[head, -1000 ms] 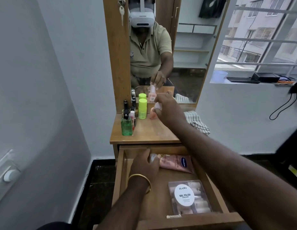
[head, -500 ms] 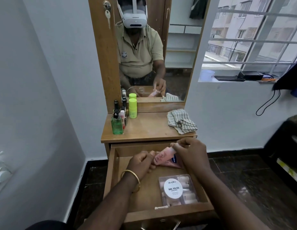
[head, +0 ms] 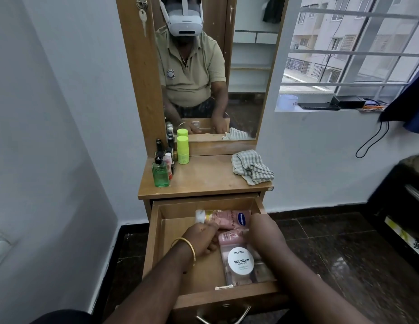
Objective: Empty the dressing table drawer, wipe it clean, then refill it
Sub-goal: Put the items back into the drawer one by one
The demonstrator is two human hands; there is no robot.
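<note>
The dressing table drawer (head: 157, 242) stands pulled out. At its back lies a pink Vaseline tube (head: 227, 217) with a white cap. A small pink bottle (head: 230, 237) lies just in front of it, between my two hands. My left hand (head: 200, 239), wearing a gold bangle, curls its fingers and thumb round the bottle's left end. My right hand (head: 265, 231) grips the bottle's right end from above. A clear box with a white round "nail polish" lid (head: 241, 261) sits in the drawer's front right, under my right forearm.
On the table top (head: 203, 181) a checked cloth (head: 251, 167) lies at the right. A green bottle (head: 160, 174), a neon-green bottle (head: 182, 150) and several small dark bottles stand at the left. A mirror (head: 245, 66) rises behind. The drawer's handle (head: 223, 315) is nearest me.
My right hand brought the small pink bottle from the table top down into the drawer. My left hand shifted from the Vaseline tube's cap toward the bottle. The camera tilted down.
</note>
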